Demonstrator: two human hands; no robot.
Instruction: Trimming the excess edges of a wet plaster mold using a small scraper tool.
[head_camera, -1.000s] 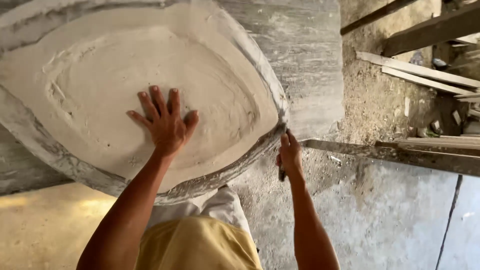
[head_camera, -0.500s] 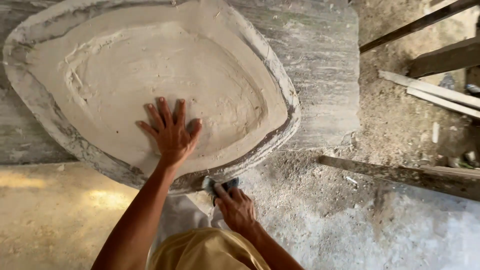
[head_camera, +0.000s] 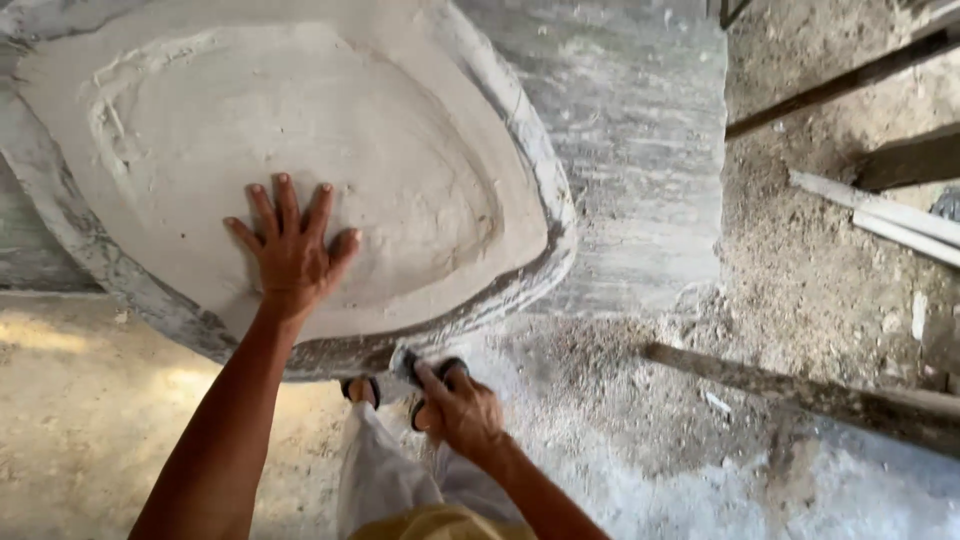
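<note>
Dusty concrete floor carries the pale oval slab (head_camera: 300, 150); your left hand (head_camera: 292, 250) lies spread flat on its near face, your right hand (head_camera: 458, 408) pinches a small tool (head_camera: 408, 362) at its lower rim.

Both arms are bare, no sleeves, watch or rings. The left hand (head_camera: 292, 252) and right hand (head_camera: 462, 410) are dusty. Light grey trousers (head_camera: 385, 470), dark sandals (head_camera: 362, 388), a mustard-yellow garment (head_camera: 435, 522) at the waist
</note>
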